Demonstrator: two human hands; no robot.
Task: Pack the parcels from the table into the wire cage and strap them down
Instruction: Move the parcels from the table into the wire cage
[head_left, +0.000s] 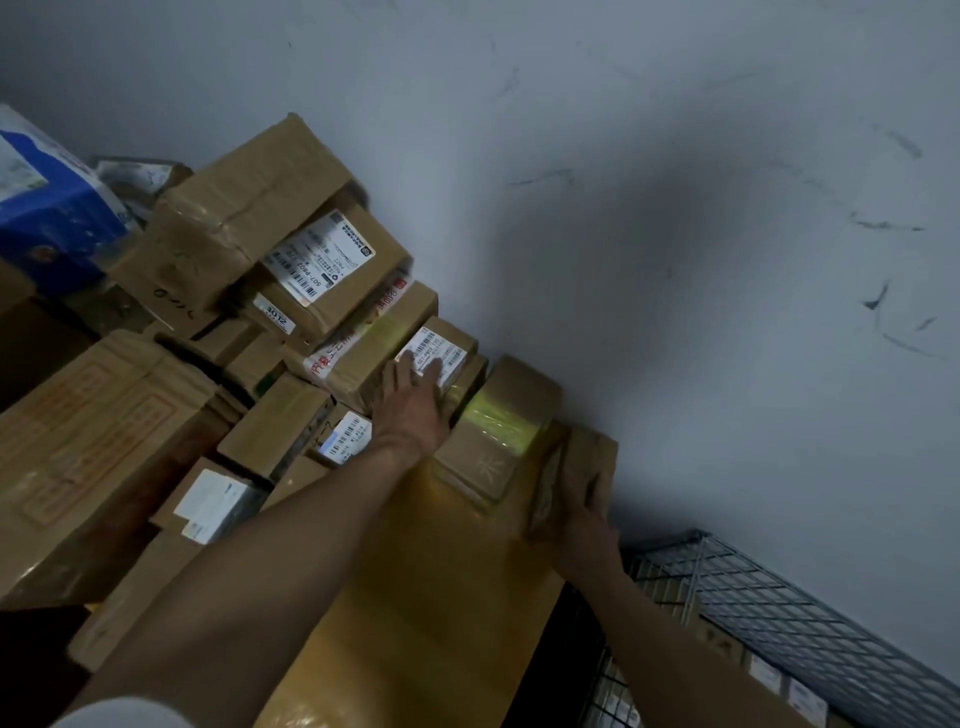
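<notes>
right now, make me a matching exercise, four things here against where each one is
1 blue and white carton
2 grey wire cage
3 small brown cardboard box with white barcode label
4 plain brown cardboard parcel

A under the left hand
B held by the right hand
C far left of the view
D lower right, against the wall

Pairs: 1-C, 2-D, 3-A, 4-B

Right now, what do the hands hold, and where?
Right hand grips a brown parcel by its near end; left hand rests flat on a labelled box, holding nothing.

Brown taped parcels (358, 358) stacked above wire cage (779, 613)
</notes>
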